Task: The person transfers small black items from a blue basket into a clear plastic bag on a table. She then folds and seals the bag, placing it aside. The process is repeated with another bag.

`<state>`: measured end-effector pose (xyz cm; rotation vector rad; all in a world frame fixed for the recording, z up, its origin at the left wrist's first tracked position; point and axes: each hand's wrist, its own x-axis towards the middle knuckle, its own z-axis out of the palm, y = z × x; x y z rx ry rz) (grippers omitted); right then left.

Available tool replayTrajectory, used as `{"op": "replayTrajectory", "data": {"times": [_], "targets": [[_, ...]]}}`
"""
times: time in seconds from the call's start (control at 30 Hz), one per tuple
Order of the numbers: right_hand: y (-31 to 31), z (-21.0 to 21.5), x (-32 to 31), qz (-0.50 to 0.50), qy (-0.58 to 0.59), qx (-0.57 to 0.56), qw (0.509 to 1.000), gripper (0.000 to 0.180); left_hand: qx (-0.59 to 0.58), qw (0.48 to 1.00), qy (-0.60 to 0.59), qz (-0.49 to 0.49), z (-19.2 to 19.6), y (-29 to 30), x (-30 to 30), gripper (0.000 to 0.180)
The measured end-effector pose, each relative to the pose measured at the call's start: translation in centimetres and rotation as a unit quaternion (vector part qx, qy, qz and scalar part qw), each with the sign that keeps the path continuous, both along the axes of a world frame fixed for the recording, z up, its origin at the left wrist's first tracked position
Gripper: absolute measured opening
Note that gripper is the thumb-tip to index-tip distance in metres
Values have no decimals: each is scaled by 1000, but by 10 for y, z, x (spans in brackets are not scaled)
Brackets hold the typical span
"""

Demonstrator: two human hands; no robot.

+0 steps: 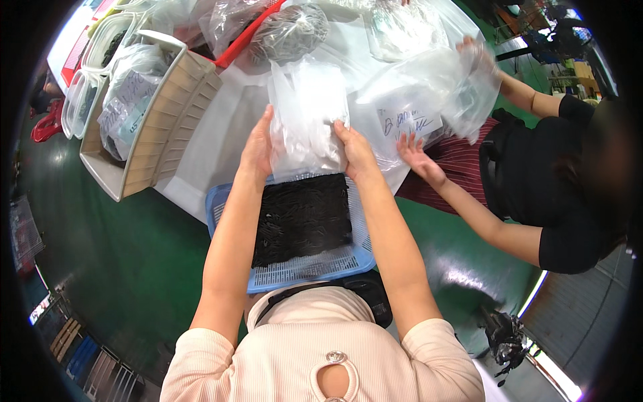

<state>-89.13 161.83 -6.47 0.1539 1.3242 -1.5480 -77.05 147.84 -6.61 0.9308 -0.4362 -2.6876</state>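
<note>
A clear plastic bag (307,110) hangs in front of me over the white table edge, its surface bright with glare. My left hand (257,147) grips its left side, with the fingers mostly hidden behind it. On the opposite side my right hand (357,151) is closed on the same bag, thumb on the front. What the bag contains, if anything, I cannot make out. Just below both hands, a blue plastic basket (309,269) rests near my lap, holding a heap of thin black pieces (301,218).
On the right, a co-worker (536,174) in black handles a large clear bag (429,87) bearing a handwritten label. A beige crate (171,110) with bagged items stands at the left. A bag of dark pieces (291,32) lies beyond, beside a red tray edge (249,35).
</note>
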Motion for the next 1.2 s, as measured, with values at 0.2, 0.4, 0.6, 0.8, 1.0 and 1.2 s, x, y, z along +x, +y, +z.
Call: {"op": "replayTrajectory", "data": {"times": [0.2,0.4,0.6,0.8,1.0,1.2], "targets": [[15,0,3,74,527,192,825,64,-200,974,-103,13,8,9,1,25],[-1,65,26,27,455,64,888,79,-290,957,-2,20,27,18,-3,39],[-4,73,41,137,467,159,859,49,-255,965,53,15,36,30,15,41],[-7,73,78,78,572,59,814,56,-211,976,-44,43,51,47,36,39],[3,78,91,114,590,21,799,54,-264,963,-58,18,62,50,47,40],[6,80,94,82,560,-8,824,38,-270,960,-27,61,64,54,49,40]]}}
